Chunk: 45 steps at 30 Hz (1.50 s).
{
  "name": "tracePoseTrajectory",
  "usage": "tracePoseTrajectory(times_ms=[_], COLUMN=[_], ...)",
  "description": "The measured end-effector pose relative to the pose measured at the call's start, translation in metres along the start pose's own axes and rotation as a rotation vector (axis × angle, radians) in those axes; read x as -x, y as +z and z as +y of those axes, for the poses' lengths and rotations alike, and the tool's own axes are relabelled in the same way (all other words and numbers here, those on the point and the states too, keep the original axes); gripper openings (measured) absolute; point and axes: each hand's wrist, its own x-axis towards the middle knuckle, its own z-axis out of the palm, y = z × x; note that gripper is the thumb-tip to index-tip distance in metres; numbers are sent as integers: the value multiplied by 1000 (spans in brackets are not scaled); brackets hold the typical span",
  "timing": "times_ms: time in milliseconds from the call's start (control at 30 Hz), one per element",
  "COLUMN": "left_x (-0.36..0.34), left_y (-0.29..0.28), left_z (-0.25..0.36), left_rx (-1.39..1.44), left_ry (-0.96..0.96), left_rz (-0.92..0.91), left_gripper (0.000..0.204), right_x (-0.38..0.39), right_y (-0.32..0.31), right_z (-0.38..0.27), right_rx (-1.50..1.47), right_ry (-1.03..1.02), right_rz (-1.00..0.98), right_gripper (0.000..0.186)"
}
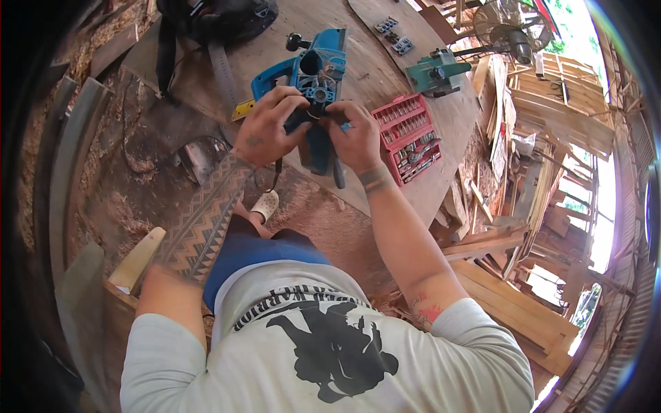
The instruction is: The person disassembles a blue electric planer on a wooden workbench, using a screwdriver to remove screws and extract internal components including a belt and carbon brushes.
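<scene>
Worktable (372, 69) | blue planer (325, 77), long axis pointing away | left hand (270, 127), right hand (357, 138) touching it | grip closure unclear

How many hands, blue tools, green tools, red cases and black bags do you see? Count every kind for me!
Left hand and right hand: 2
Blue tool: 1
Green tool: 1
Red case: 1
Black bag: 1
Total: 6

Bare tabletop (368, 72) leaves a hand a passage between the blue power tool (329, 47) and the green tool (435, 74). Rightward from the right hand (354, 141), the open red case (405, 132) blocks a low sideways path; room remains beyond its right side. A yellow piece (243, 109) obstructs beside the left hand (265, 129), and a black bag (219, 19) closes off the far left.
</scene>
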Motion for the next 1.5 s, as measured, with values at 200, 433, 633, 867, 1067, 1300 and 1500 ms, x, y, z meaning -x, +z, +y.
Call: tracePoseTrajectory(times_ms=[200,433,633,867,1067,1300,1500], left_x=[8,7,9,15,13,10,40], left_y=[21,28,34,44,37,4,-31], left_z=[-10,-11,-12,-15,-11,-4,-89], left_rx=[197,216,167,115,118,194,-87], left_ry=[-49,-50,2,-11,-33,-38,-483], left_rz=[96,179,241,247,232,103,160], left_gripper=[39,34,34,38,35,34,43], right_x=[6,14,16,19,18,12,54], right_y=[8,21,26,27,22,-10,-9], right_z=[-4,-3,-8,-12,-6,-2,19], right_rx=[-116,-48,-28,4,-167,-243,-573], right_ry=[50,-67,-69,-49,51,161,484], right_rz=[58,175,216,250,197,-7,-4], right_gripper=[21,17,16,15,15,16,17])
